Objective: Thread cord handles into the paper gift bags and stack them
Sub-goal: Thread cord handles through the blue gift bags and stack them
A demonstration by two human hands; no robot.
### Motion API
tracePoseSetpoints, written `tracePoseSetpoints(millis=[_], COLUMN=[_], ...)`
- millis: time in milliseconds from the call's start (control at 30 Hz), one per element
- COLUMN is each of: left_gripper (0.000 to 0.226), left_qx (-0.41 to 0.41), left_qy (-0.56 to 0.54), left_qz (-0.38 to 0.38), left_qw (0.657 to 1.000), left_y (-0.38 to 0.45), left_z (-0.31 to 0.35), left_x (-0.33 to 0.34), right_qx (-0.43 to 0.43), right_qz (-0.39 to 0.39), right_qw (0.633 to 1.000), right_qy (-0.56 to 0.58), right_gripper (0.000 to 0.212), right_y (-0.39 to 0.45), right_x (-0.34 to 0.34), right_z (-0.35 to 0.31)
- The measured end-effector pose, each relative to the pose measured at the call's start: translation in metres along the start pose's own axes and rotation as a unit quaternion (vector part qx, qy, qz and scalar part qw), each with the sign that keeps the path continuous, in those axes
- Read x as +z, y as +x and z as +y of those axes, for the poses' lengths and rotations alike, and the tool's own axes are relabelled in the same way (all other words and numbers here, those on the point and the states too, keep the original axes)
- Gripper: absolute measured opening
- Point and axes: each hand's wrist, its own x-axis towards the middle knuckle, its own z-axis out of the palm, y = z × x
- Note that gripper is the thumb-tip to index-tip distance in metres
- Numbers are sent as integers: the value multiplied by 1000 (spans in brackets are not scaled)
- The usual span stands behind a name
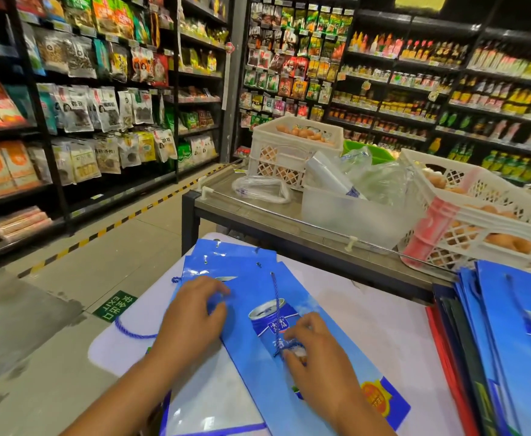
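Observation:
A flat blue paper gift bag (257, 297) with a printed can lies on the white table (368, 316), on top of other blue bags. A blue cord (277, 303) runs from a hole near its top edge down to my right hand (308, 350), which pinches the cord's lower end. My left hand (195, 313) rests on the bag's left part with its fingers curled; I cannot tell whether they hold anything. A second loose blue cord (132, 332) curves out from under my left wrist.
A stack of blue, dark and red bags (509, 341) lies at the right. Behind the table stands a metal counter (257, 212) with white egg crates (292, 149), a clear tub and plastic bags. Store shelves line the aisle at left and back.

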Motion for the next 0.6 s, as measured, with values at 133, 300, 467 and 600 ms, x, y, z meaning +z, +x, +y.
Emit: tracePoseSetpoints(millis=[133, 300, 467, 600], left_gripper=[40, 32, 13, 17], left_qx=[-71, -59, -59, -137], left_qy=[102, 122, 45, -92], left_qz=[-65, -46, 9, -14], left_qw=[990, 990, 997, 986], left_y=[35, 35, 16, 9], left_z=[-15, -16, -9, -16], left_x=[12, 17, 6, -7], right_qx=[-9, -18, -30, -60], right_qz=[19, 44, 71, 82], right_qw=[1000, 998, 992, 984], right_qy=[-21, -50, -100, -145], right_gripper=[18, 18, 15, 10], right_y=[-5, 1, 21, 39], right_x=[13, 22, 16, 0], right_z=[-8, 8, 24, 29])
